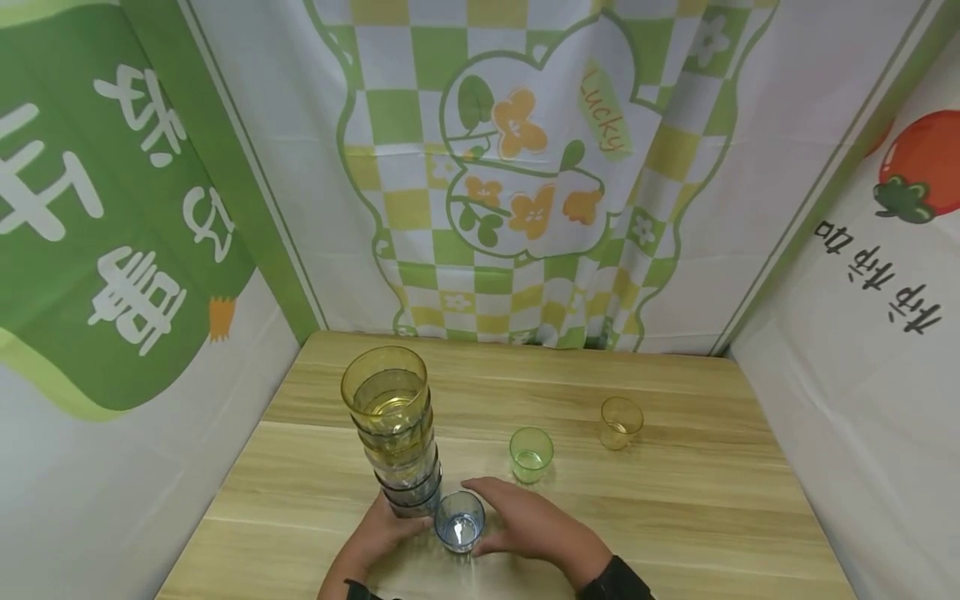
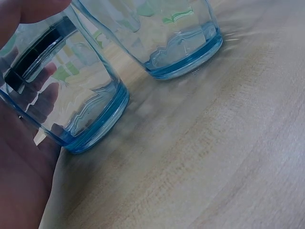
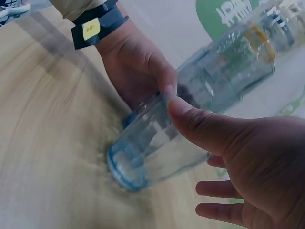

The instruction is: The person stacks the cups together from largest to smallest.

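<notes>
A tall stack of nested glasses point(image 1: 402, 467) stands at the left of the table, amber at the top and bluish at the bottom. My left hand point(image 1: 381, 533) grips the stack low down; in the left wrist view its fingers show through the bottom glass point(image 2: 90, 109). Right beside the stack, a single blue glass point(image 1: 460, 523) stands upright on the table. My right hand point(image 1: 528, 521) is around this glass's right side, with thumb and fingers spread apart. In the right wrist view the thumb point(image 3: 205, 126) lies by the glass's upper part; whether it touches cannot be told.
A green glass point(image 1: 531, 456) stands behind my right hand, and an amber glass point(image 1: 621, 423) is farther back to the right. Printed cloth walls point(image 1: 525, 167) enclose the wooden table point(image 1: 697, 500) at the back and both sides.
</notes>
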A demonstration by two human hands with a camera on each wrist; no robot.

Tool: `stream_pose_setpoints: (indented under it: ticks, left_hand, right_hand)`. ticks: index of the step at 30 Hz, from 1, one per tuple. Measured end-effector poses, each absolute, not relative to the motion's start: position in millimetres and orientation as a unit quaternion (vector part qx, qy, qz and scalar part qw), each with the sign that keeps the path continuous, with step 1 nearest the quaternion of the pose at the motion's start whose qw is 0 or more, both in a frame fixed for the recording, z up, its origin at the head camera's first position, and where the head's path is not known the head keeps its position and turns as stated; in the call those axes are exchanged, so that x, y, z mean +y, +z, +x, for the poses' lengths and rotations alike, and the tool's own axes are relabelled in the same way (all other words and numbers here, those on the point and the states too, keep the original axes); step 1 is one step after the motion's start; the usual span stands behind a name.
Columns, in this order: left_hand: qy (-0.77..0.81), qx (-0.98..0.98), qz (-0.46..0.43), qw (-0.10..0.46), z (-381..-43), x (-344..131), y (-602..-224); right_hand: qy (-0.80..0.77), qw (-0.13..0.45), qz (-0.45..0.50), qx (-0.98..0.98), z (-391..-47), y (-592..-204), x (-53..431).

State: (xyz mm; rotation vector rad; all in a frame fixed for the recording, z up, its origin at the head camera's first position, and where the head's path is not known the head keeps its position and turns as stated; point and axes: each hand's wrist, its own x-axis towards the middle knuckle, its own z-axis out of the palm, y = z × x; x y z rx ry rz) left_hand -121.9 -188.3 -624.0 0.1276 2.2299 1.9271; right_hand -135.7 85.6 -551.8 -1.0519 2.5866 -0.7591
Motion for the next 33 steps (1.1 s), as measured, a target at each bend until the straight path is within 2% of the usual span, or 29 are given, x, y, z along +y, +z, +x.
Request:
stream_pose_setpoints:
  ticks: [7, 19, 33]
  left_hand:
    - [0.653, 0.749, 0.050, 0.100, -122.1, -188.4, -622.6]
    - [0.648, 0.753, 0.019, 0.114, -123.6, -187.9, -620.9]
    - [0.636, 0.765, 0.007, 0.103, -121.2, -188.0, -621.8]
  right_hand:
    - [-0.207, 0.129, -0.399, 0.884, -139.2, -536.2, 67.1]
    - [-0.129, 0.125, -0.417, 0.891, -132.0, -543.6, 53.2]
    - [-0.079, 0.139, -0.436, 0.886, -128.9, -525.7, 75.7]
